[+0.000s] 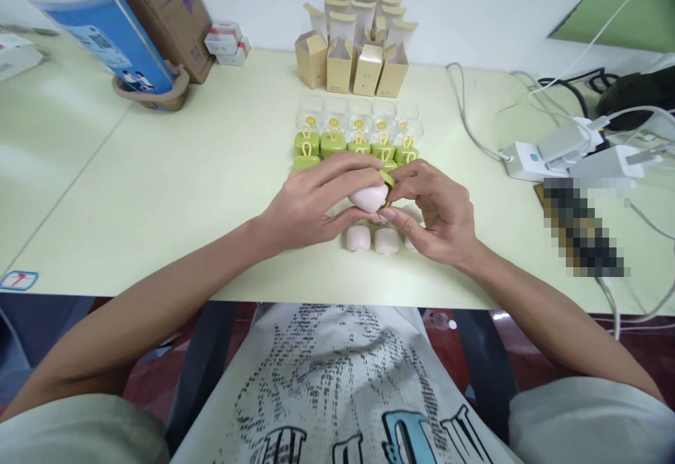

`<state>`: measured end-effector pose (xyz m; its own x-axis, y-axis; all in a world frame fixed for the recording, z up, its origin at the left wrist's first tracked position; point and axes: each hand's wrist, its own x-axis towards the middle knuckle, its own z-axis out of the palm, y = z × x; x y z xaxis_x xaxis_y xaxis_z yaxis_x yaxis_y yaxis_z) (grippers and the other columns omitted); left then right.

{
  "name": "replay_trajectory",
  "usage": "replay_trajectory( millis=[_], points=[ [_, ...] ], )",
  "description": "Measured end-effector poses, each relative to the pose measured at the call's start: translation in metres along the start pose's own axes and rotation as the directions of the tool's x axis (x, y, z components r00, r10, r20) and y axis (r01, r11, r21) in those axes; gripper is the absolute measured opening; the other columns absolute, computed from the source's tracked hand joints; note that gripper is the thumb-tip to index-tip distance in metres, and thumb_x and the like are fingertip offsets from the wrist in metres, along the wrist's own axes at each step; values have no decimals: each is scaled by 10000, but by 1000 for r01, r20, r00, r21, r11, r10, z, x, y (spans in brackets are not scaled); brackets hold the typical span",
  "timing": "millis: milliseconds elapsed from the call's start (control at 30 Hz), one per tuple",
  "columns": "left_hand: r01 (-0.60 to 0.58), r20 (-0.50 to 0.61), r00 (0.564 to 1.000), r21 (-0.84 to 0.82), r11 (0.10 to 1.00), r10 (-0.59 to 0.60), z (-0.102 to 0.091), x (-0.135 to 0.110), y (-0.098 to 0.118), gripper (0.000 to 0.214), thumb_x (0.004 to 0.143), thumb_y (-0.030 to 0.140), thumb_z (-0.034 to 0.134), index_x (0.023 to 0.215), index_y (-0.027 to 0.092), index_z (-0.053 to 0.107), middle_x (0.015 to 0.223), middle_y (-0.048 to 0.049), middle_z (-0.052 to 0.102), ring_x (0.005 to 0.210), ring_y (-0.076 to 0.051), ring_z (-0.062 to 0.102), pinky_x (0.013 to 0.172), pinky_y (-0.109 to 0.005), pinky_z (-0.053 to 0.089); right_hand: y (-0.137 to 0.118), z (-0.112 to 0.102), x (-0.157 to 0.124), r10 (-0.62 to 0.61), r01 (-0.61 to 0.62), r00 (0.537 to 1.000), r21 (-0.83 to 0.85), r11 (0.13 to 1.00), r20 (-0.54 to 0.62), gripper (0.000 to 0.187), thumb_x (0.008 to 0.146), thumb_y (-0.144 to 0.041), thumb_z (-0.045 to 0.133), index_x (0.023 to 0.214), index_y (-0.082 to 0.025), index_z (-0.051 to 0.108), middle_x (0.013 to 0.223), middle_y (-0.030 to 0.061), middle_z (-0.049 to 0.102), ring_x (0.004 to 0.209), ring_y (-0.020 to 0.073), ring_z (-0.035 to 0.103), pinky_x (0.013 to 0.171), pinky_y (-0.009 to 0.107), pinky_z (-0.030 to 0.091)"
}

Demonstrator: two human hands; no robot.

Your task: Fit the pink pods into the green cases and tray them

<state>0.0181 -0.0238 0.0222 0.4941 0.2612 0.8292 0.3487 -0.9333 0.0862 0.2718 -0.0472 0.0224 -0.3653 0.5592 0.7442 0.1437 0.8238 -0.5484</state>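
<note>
**Pale case [368, 198] meets green cover [387, 178]**

Both hands pinching, raised over the tabletop [211, 169]: left hand [311, 200] grips the case, right hand [440, 204] the cover at its right end. Step, as judged: fitting or parting the two; cannot tell which. Next move probably calls for steady left hold, careful right-hand alignment. Edge sticker [20, 280] resembles "7"; carton [340, 67] print too small.

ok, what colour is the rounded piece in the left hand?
Pale pink: the rounded piece in the left hand, shown in the head view.

office-like workspace, desk [211, 162], cartons [368, 74], power strip [521, 162]
</note>
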Motion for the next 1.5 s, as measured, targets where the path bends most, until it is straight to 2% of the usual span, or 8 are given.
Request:
replay_trajectory(
  millis=[167,433,600,867,1100,1233,1300,1500],
  points=[
    [80,37,996,-72,994,-77,-1,3,4,398,1130,554,717,1406,268,732,1385,-98,840,1290,-278,831,1081,-460,719,0,1,0,-3,2,1000,-43,999,-10,230,1009,-501,868,1087,-309,769,995,50,772,924,266,744,801,474,665],
    [25,-46,998,-194,981,-35,-3,12,9,226,1120,400,777,1294,259,750,1297,-85,873,1213,-239,856,969,-432,773,3,0,0,-100,99,995,-91,991,0,173,1038,-420,833,1162,-326,756,992,36,747,912,257,738,727,447,666],
    [189,2,979,-372,909,-203,-3,10,11,358,1059,487,848,1329,287,726,1356,-101,840,1284,-245,820,755,-330,759,5,-2,-1,24,-23,999,-26,999,38,527,1034,-448,841,1520,-410,640,1168,49,748,867,232,723,682,426,705],
    [220,-69,962,-386,896,-266,8,5,15,464,1004,570,885,1353,309,726,1310,-90,816,1235,-243,816,686,-290,731,11,-12,3,-6,11,999,-139,990,37,542,963,-612,915,1448,-411,785,1335,97,734,1224,340,751,818,506,764],
    [141,-29,989,-172,975,-148,2,11,25,385,1150,509,703,1469,294,714,1718,-121,645,1600,-339,653,1113,-571,748,15,-9,0,104,-101,985,27,995,-140,514,1044,-535,855,1505,-378,690,1473,81,783,1338,326,793,949,489,778],
    [32,-63,997,-121,992,-40,0,12,30,154,1168,272,656,1297,269,739,1342,-44,864,1449,-253,754,1169,-552,717,32,-17,3,175,-148,968,151,977,-182,574,1001,-670,857,1450,-372,662,1358,74,803,1235,320,829,927,532,787],
    [71,-92,993,-88,994,-79,0,13,31,247,1165,310,642,1404,271,691,1305,-41,871,1385,-245,767,1177,-542,706,36,-20,5,186,-158,972,185,970,-146,600,994,-702,847,1448,-362,654,1328,80,809,1220,325,832,907,539,791],
    [154,-5,988,-120,981,-156,-4,12,31,668,1142,465,596,1757,299,396,1711,-124,662,1678,-360,529,1314,-676,583,27,-15,3,201,-191,979,210,959,-25,596,1017,-638,848,1480,-324,640,1374,99,801,1143,297,848,824,460,797]
  ],
)
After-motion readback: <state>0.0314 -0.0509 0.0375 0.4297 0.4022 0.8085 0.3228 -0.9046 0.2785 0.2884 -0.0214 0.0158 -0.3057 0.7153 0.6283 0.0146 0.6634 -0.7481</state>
